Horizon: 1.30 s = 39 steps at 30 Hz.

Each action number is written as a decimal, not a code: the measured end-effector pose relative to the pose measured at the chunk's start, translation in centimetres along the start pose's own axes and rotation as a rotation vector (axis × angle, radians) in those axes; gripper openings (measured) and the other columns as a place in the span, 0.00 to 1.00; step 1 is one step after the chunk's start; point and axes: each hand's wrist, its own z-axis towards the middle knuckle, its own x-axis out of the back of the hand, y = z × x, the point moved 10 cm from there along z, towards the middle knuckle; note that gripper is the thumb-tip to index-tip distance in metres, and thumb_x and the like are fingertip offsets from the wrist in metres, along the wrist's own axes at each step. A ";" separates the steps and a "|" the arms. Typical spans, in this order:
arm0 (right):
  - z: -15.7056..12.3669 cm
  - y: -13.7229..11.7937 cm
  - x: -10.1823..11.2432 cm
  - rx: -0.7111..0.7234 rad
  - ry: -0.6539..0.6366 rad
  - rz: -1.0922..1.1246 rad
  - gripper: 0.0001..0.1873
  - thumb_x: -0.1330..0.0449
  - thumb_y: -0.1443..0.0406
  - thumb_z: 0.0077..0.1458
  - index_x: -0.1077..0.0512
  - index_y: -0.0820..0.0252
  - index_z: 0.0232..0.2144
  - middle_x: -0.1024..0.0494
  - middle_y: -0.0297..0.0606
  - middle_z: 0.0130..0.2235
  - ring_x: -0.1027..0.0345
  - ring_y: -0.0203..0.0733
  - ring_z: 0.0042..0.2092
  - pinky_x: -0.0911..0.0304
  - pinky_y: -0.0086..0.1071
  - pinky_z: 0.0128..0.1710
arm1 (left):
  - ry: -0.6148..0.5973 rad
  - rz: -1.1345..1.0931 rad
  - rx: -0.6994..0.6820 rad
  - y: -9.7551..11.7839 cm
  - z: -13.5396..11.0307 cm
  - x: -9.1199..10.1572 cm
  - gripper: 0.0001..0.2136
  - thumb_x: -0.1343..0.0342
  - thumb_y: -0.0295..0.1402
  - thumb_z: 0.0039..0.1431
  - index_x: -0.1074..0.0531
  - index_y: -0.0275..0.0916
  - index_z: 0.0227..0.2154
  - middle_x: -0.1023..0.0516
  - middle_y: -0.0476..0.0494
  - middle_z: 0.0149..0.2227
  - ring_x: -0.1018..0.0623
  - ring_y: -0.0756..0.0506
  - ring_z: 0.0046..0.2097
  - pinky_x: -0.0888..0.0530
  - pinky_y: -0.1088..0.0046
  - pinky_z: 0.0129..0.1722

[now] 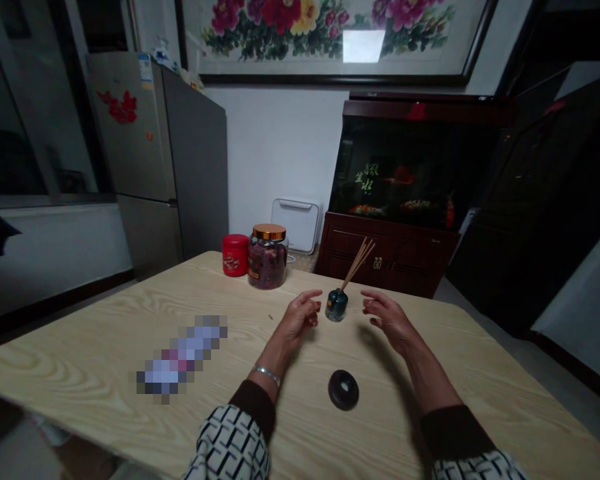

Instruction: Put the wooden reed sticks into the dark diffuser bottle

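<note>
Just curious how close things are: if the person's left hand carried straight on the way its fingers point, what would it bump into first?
Most likely the small dark reed diffuser bottle on the table, just beyond the fingertips of the left hand. Depth is hard to judge from this head view, though.

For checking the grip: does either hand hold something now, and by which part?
Nothing is held: the left hand and right hand are open, either side of the reed diffuser bottle.
</note>
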 end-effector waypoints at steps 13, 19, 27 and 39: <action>7.8 7.2 -5.0 0.137 -0.044 -0.398 0.32 0.32 0.50 0.43 0.33 0.59 0.47 0.22 0.42 0.41 0.28 0.51 0.44 0.35 0.49 0.48 | 0.107 0.577 -0.137 -5.7 2.6 4.3 0.28 0.36 0.26 0.45 0.34 0.40 0.52 0.30 0.40 0.49 0.28 0.47 0.45 0.29 0.69 0.43; 2.6 5.5 -6.5 0.133 -0.183 -0.252 0.34 0.33 0.49 0.49 0.33 0.55 0.54 0.26 0.46 0.55 0.35 0.53 0.58 0.37 0.45 0.54 | -0.119 0.653 -0.145 -6.0 1.5 1.3 0.50 0.27 0.33 0.36 0.46 0.40 0.63 0.34 0.33 0.57 0.31 0.38 0.55 0.34 0.57 0.56; 1.8 -4.3 -4.4 0.320 0.140 0.290 0.25 0.45 0.42 0.56 0.39 0.55 0.26 0.32 0.29 0.23 0.31 0.37 0.28 0.32 0.33 0.33 | -0.181 0.705 -0.102 -5.5 0.0 0.2 0.34 0.28 0.37 0.40 0.33 0.37 0.52 0.26 0.42 0.43 0.27 0.45 0.42 0.30 0.67 0.42; -4.6 7.3 8.0 -0.125 -0.029 -1.507 0.15 0.56 0.57 0.66 0.34 0.57 0.40 0.24 0.45 0.39 0.28 0.48 0.38 0.44 0.35 0.32 | -0.158 0.685 -0.113 -5.4 -0.1 0.4 0.34 0.27 0.35 0.38 0.32 0.38 0.51 0.25 0.42 0.44 0.26 0.44 0.43 0.28 0.65 0.45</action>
